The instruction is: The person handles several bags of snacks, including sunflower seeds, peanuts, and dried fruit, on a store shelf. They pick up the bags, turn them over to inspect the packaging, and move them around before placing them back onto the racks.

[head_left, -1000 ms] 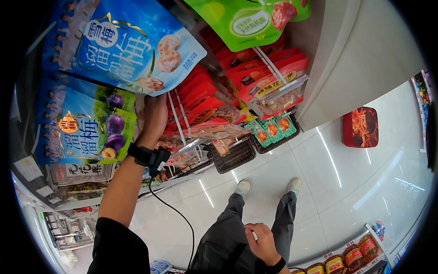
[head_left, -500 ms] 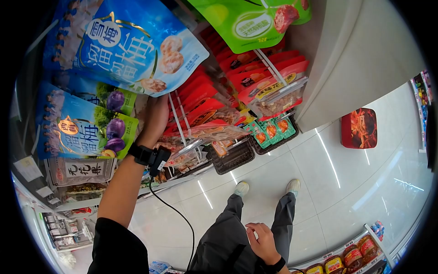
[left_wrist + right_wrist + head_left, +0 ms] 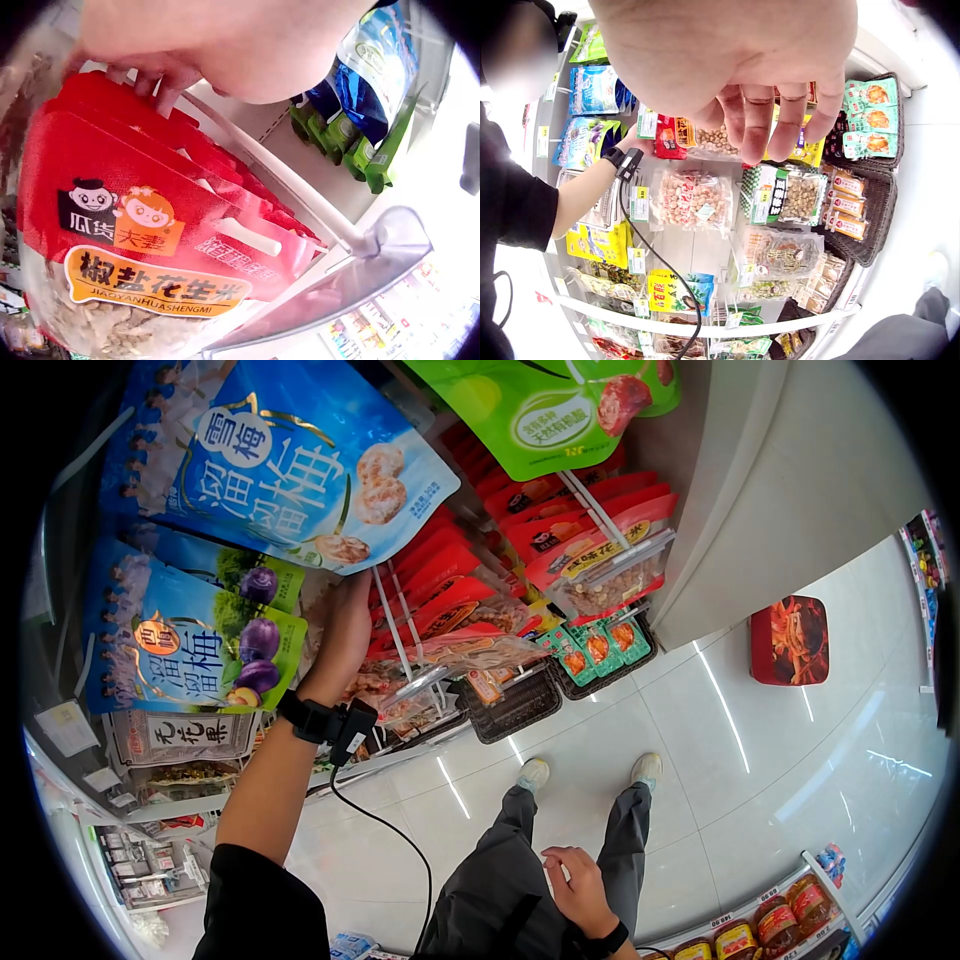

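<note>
My left hand (image 3: 345,628) reaches in between the hanging snack bags; its fingers are hidden in the head view. In the left wrist view, the fingers (image 3: 171,96) curl over the top edge of a red-topped bag of peanuts (image 3: 142,202), the front one in a row on a white hook (image 3: 277,165). The thumb is out of sight. Beside this hand hang a blue plum bag (image 3: 300,470) and a blue-green plum bag (image 3: 205,645). Down by the trousers, my right hand (image 3: 578,890) hangs loosely curled, holding nothing.
More red peanut bags (image 3: 605,565) hang right of the left hand, under a green bag (image 3: 545,420). Dark baskets (image 3: 510,710) sit below. A grey panel (image 3: 780,490) stands at the right, near a red box (image 3: 790,640) on the floor. A cable (image 3: 400,830) trails from the left wrist.
The plum bags swing slightly and the view shifts a little. The left hand stays at the red bags, and the right hand keeps its place by the trousers.
</note>
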`<state>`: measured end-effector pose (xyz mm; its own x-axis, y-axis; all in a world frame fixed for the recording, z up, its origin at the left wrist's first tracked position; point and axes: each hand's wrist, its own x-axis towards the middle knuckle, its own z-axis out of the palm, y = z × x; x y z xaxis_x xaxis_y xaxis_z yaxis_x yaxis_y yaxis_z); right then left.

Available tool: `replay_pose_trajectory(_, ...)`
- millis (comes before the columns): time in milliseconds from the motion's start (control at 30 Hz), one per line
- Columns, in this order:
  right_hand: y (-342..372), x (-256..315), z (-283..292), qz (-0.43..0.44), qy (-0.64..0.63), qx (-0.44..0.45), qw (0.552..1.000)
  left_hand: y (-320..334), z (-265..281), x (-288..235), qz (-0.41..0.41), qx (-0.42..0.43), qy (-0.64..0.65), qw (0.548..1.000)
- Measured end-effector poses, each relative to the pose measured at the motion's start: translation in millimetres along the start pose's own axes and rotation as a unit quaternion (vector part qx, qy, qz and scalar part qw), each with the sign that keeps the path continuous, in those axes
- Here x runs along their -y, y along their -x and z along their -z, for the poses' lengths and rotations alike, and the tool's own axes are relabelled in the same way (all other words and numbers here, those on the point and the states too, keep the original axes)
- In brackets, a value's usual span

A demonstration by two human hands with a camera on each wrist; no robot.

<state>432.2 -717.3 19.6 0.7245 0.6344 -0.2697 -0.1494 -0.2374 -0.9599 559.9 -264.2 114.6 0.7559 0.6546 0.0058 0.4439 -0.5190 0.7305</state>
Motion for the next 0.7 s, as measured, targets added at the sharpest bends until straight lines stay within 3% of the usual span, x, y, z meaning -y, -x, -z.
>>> replay_pose_trajectory(333,0,-1,2,-0.005,-0.006,0.0,1.0,4,-6,-16,0.016,0.0,0.06,0.998)
replay_pose_trajectory(400,-1,0,5,-0.018,0.004,-0.004,1.0,10,-7,-26,-0.092,-0.026,-0.053,0.994)
replay_pose_trajectory(433,-1,1,6,-0.018,0.004,-0.003,1.0,16,-5,-34,-0.091,-0.027,-0.053,0.994)
replay_pose_trajectory(533,-3,1,9,-0.007,-0.007,-0.013,1.0,36,0,-45,-0.066,-0.011,-0.122,0.99)
replay_pose_trajectory(600,-3,-2,9,-0.005,-0.006,-0.02,1.0,41,1,-42,0.006,0.061,-0.036,0.998)
replay_pose_trajectory(700,-4,-2,8,-0.005,0.0,-0.019,1.0,43,-3,-35,0.019,0.043,-0.001,0.999)
